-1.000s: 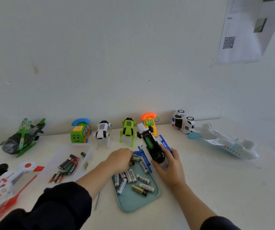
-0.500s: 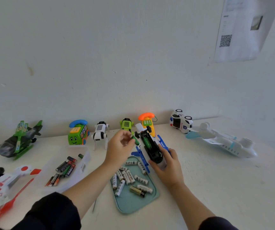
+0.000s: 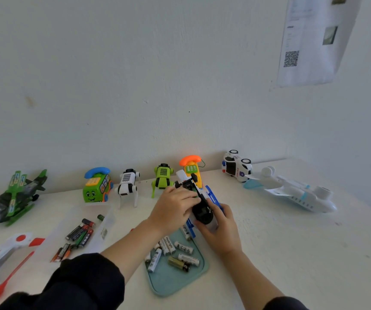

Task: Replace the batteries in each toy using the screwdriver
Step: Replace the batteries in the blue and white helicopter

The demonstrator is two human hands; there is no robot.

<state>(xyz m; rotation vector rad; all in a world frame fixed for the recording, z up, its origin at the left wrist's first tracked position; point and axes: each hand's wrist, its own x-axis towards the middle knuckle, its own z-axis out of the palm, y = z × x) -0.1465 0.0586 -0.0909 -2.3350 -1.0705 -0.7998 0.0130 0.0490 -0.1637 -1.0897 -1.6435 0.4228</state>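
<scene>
Gripping the upturned blue-and-white toy plane (image 3: 202,204) from below, my right hand (image 3: 221,231) held it just above the teal tray (image 3: 180,280). My left hand (image 3: 173,209) curled over its open underside; whether those fingers pinched a battery, I could not tell. White AA batteries (image 3: 169,249) lay loose in the tray. A clear bag (image 3: 104,222) to the left held dark batteries (image 3: 80,231). Toy phones, robot dogs (image 3: 127,186) and a police car (image 3: 236,166) lined the wall.

An upturned blue-and-white toy (image 3: 199,203) lies tilted above the teal tray (image 3: 175,283) of loose white batteries (image 3: 183,247).
</scene>
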